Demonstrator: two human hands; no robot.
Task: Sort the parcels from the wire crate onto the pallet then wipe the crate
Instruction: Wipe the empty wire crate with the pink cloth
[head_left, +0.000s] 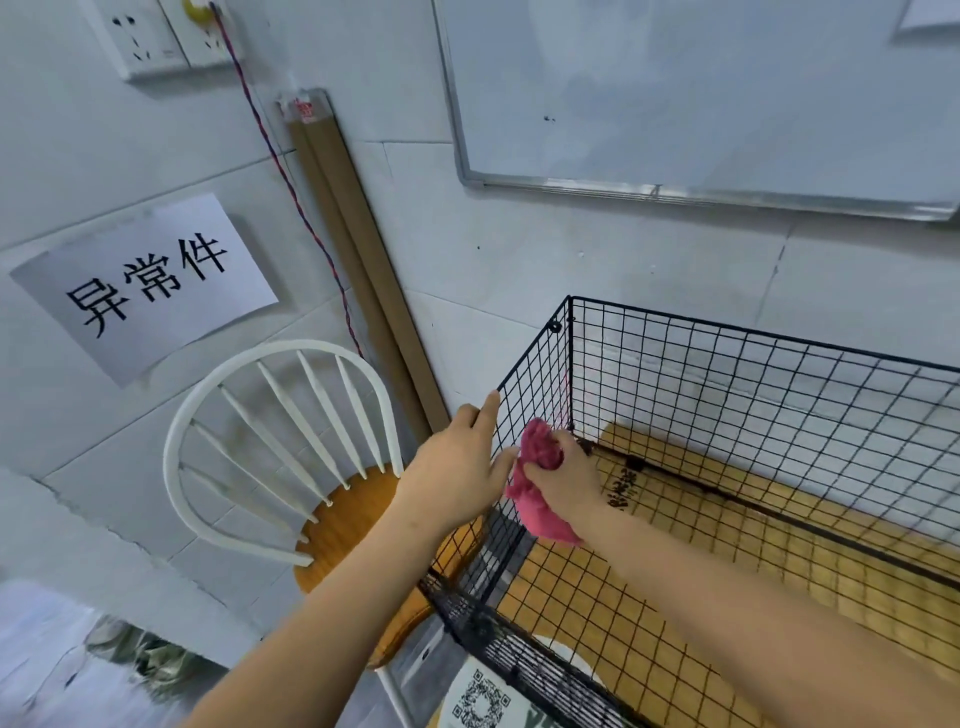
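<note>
The black wire crate stands in the right half of the head view, against the tiled wall, with a yellow-brown board showing through its mesh floor. No parcels are visible inside it. My left hand holds the top edge of the crate's left mesh panel from outside, fingers over the rim. Inside the crate, my right hand grips a crumpled pink cloth and presses it against that same left panel near the back corner.
A white spindle-back chair with a wooden seat stands just left of the crate. Brown cardboard strips lean in the wall corner. A paper sign, a whiteboard and a socket with cable hang on the wall.
</note>
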